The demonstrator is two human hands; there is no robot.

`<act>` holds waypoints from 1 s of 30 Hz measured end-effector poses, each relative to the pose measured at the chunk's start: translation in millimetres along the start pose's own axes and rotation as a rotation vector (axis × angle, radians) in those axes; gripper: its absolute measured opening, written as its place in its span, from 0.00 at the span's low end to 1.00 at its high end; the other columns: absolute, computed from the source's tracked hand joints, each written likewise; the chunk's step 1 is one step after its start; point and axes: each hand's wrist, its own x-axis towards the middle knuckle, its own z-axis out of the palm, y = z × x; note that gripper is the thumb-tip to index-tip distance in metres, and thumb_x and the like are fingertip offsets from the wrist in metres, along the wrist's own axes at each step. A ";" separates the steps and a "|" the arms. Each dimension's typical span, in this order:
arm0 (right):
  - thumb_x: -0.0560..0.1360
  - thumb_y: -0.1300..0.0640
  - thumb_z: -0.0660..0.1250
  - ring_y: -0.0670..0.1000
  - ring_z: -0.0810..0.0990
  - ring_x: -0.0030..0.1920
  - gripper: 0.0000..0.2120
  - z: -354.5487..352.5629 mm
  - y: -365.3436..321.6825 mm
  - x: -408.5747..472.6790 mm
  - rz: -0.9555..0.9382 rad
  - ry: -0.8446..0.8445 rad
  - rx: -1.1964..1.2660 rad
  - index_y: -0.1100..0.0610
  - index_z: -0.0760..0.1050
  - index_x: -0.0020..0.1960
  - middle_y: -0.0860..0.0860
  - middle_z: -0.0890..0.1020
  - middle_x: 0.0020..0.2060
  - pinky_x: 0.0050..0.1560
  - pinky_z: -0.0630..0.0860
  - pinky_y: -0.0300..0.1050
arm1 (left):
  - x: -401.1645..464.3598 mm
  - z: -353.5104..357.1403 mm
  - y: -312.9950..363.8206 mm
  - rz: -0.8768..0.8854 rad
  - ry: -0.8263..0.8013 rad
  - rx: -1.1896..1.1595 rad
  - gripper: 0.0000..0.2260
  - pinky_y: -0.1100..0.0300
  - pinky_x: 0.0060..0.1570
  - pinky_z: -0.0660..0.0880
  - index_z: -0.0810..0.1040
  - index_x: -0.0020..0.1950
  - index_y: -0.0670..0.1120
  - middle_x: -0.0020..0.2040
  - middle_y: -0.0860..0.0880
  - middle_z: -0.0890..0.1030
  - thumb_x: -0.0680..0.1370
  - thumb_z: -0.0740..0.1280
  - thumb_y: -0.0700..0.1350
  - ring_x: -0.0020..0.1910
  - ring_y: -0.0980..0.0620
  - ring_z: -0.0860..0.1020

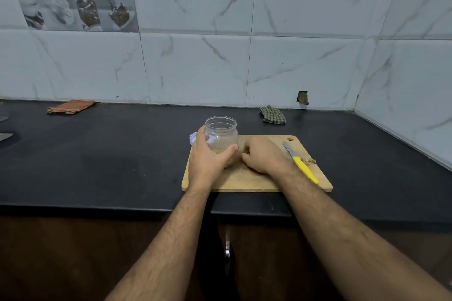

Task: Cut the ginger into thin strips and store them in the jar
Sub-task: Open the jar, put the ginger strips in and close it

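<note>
One cutting board [256, 182] at the bench's front edge. One open clear jar [221, 134] on its back-left corner, gripped by the left hand [208, 157]. One white lid [193, 138] just behind. Right hand [263, 156], fingers curled over ginger bits mid-board; hold unclear. One yellow-handled knife [302, 164] and a few ginger scraps [308, 160] near the right edge. Two folded cloths [71, 107] [273, 115] along the back.

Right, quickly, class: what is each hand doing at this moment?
Left hand: grips the open jar.
Right hand: fingers curled on the cutting board; whether it holds ginger cannot be told.
</note>
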 end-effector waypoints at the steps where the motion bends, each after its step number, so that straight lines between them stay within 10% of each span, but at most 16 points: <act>1: 0.75 0.57 0.63 0.56 0.79 0.42 0.07 0.8 2.3 -2.8 0.015 0.023 -0.009 0.56 0.78 0.41 0.52 0.80 0.38 0.38 0.71 0.43 | 0.3 0.2 0.5 -0.001 -0.001 -0.002 0.40 0.61 0.56 0.66 0.60 0.75 0.55 0.67 0.52 0.72 0.68 0.76 0.58 0.65 0.51 0.71; 11: 0.71 0.68 0.65 0.53 0.80 0.36 0.06 -45.2 34.5 -1.3 0.301 -0.046 0.016 0.60 0.78 0.41 0.54 0.81 0.37 0.39 0.80 0.46 | 0.3 0.6 0.4 -0.004 -0.007 0.009 0.40 0.61 0.57 0.65 0.59 0.75 0.55 0.68 0.53 0.72 0.68 0.75 0.59 0.66 0.51 0.71; 30: 0.75 0.70 0.59 0.54 0.75 0.38 0.11 -26.6 14.3 -12.9 0.261 -0.039 -0.177 0.57 0.68 0.37 0.52 0.75 0.37 0.38 0.73 0.46 | 0.9 1.0 -1.3 0.003 -0.004 0.016 0.41 0.60 0.57 0.66 0.59 0.76 0.54 0.69 0.52 0.72 0.68 0.75 0.61 0.67 0.50 0.71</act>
